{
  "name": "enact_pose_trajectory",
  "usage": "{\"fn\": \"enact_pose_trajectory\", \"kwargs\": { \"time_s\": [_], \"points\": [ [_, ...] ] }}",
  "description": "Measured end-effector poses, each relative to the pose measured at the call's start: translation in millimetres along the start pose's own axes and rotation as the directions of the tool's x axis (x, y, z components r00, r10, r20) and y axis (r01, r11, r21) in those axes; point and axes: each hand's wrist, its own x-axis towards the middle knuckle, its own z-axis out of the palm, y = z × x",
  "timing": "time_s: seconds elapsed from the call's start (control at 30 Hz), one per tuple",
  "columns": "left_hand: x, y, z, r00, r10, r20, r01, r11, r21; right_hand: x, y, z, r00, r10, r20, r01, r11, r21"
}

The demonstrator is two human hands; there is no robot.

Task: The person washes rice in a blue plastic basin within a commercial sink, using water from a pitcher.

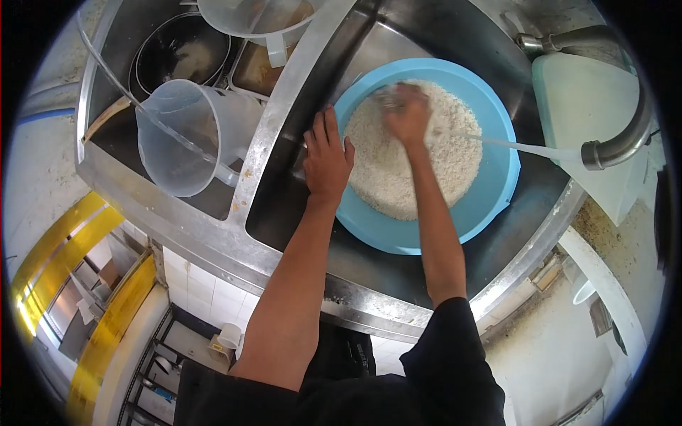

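Observation:
A light blue basin [503, 113] sits in the right-hand steel sink, with white rice [447, 177] heaped in it. My left hand [328, 160] rests at the basin's left rim, fingers stretched out and the thumb against the edge. Over the rice at the far side is my right hand [408, 113], its fingers smeared by motion and partly lost against the grains. A stream of water [511, 145] runs from the faucet [597, 155] across the basin's right rim onto the rice.
The left sink holds a clear plastic jug [181, 138], a black pan [186, 53], a metal tray [257, 67] and another clear jug [256, 15]. A steel divider [273, 128] separates the sinks. A pale green board [579, 99] lies beside the faucet.

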Motion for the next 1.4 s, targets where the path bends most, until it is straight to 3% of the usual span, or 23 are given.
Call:
{"fn": "enact_pose_trajectory", "kwargs": {
  "time_s": [0.1, 0.27, 0.33, 0.4, 0.43, 0.5, 0.53, 0.6, 0.63, 0.7, 0.73, 0.8, 0.83, 0.93, 1.0, 1.07, 1.1, 1.17, 1.2, 1.27, 1.3, 1.37, 1.4],
  "points": [
    [-1, 1, 0, 1.000, -0.015, 0.023, 0.015, 1.000, 0.009, -42, -63, 1, 0.981, -0.131, 0.143, 0.165, 0.951, -0.262],
    [1, -1, 2, 1.000, -0.005, 0.011, 0.004, 1.000, 0.014, -102, 7, -22, 0.800, -0.411, 0.437, 0.508, 0.852, -0.130],
    [0, 1, 0, 1.000, -0.009, 0.016, 0.009, 1.000, 0.017, -100, 72, -12, 0.833, -0.484, 0.268, 0.552, 0.761, -0.340],
    [3, -1, -1, 1.000, -0.019, 0.016, 0.018, 0.999, 0.036, -75, 67, -26, 0.978, -0.193, 0.076, 0.204, 0.840, -0.503],
    [3, -2, -2, 0.999, -0.018, 0.026, 0.017, 1.000, 0.021, -66, 65, -22, 0.978, -0.191, 0.084, 0.207, 0.843, -0.497],
    [3, 0, 1, 0.999, -0.023, 0.039, 0.023, 1.000, -0.006, -40, 71, -14, 0.990, 0.073, -0.121, -0.095, 0.978, -0.185],
    [4, -1, 1, 1.000, -0.005, 0.015, 0.005, 1.000, 0.012, -44, 73, -3, 0.991, 0.069, -0.117, -0.090, 0.978, -0.187],
    [1, -2, 2, 1.000, 0.025, 0.001, -0.025, 0.999, 0.030, -67, 67, 22, 0.972, -0.220, -0.080, 0.201, 0.959, -0.200],
    [1, -1, 3, 1.000, 0.016, 0.005, -0.016, 0.999, 0.041, -76, 63, 13, 0.973, -0.214, -0.083, 0.194, 0.960, -0.202],
    [1, -2, 3, 1.000, 0.010, 0.008, -0.010, 0.999, 0.049, -105, 53, -16, 0.849, -0.456, 0.267, 0.510, 0.839, -0.188],
    [0, -2, 3, 1.000, 0.015, -0.004, -0.015, 0.999, 0.042, -109, 54, -29, 0.849, -0.455, 0.268, 0.510, 0.839, -0.192],
    [1, -1, 2, 1.000, 0.011, -0.027, -0.010, 0.999, 0.034, -105, 68, -54, 0.928, -0.237, 0.287, 0.350, 0.817, -0.458],
    [3, 0, 0, 1.000, -0.005, 0.008, 0.005, 1.000, 0.012, -96, 72, -47, 0.987, -0.065, 0.150, 0.122, 0.904, -0.410],
    [-1, 1, 0, 0.999, -0.015, 0.048, 0.016, 1.000, -0.017, -67, 53, -26, 0.975, 0.188, 0.119, -0.122, 0.900, -0.419],
    [3, 1, 0, 0.999, -0.009, 0.034, 0.009, 1.000, -0.011, -72, 35, -2, 0.991, 0.133, 0.029, -0.110, 0.906, -0.409],
    [2, 3, -2, 0.999, -0.028, 0.043, 0.027, 1.000, 0.003, -94, 20, -1, 0.960, -0.185, 0.211, 0.209, 0.973, -0.094],
    [2, 2, -1, 0.999, -0.019, 0.044, 0.019, 1.000, 0.002, -105, 19, -13, 0.962, -0.180, 0.205, 0.203, 0.974, -0.098],
    [1, 1, 1, 1.000, -0.005, 0.009, 0.005, 1.000, 0.012, -119, 27, -48, 0.789, -0.264, 0.554, 0.435, 0.877, -0.202],
    [1, 2, 2, 1.000, -0.005, 0.002, 0.005, 1.000, 0.006, -118, 42, -55, 0.790, -0.267, 0.552, 0.440, 0.874, -0.207],
    [1, -1, 3, 1.000, -0.009, 0.015, 0.009, 1.000, 0.007, -120, 72, -59, 0.985, -0.123, 0.122, 0.156, 0.935, -0.317],
    [2, -2, 2, 1.000, -0.015, 0.013, 0.015, 1.000, 0.012, -110, 74, -57, 0.984, -0.128, 0.125, 0.161, 0.937, -0.311],
    [1, 1, -1, 0.999, -0.016, 0.042, 0.015, 1.000, 0.003, -81, 77, -47, 0.984, 0.091, -0.156, -0.141, 0.926, -0.350],
    [1, 2, -1, 0.999, -0.011, 0.043, 0.011, 1.000, 0.004, -68, 76, -33, 0.983, 0.094, -0.160, -0.146, 0.925, -0.350]
  ]
}}
